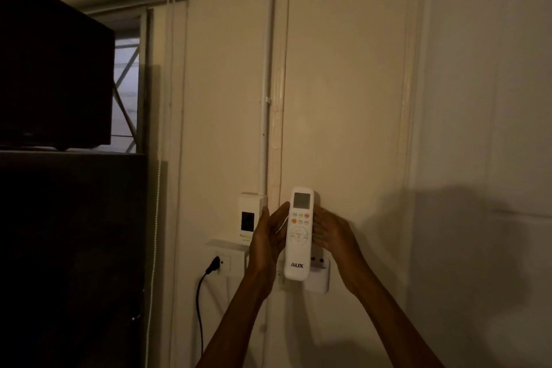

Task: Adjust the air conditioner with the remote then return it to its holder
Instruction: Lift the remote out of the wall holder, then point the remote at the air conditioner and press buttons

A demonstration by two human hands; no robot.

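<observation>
A white AUX remote [298, 236] stands upright against the cream wall, screen at the top, buttons facing me. My left hand [268, 237] presses its left edge with the fingers and my right hand [333, 236] holds its right edge. The white wall holder [320, 279] sits behind and slightly right of the remote's lower end. The remote's bottom overlaps the holder's left part, and I cannot tell whether it rests inside. The air conditioner is out of view.
A white box with a dark window [249, 218] is mounted left of the remote. Below it a wall socket [222, 263] holds a black plug and cable. Dark cabinets [68, 218] fill the left side. A cable conduit [264, 98] runs up the wall.
</observation>
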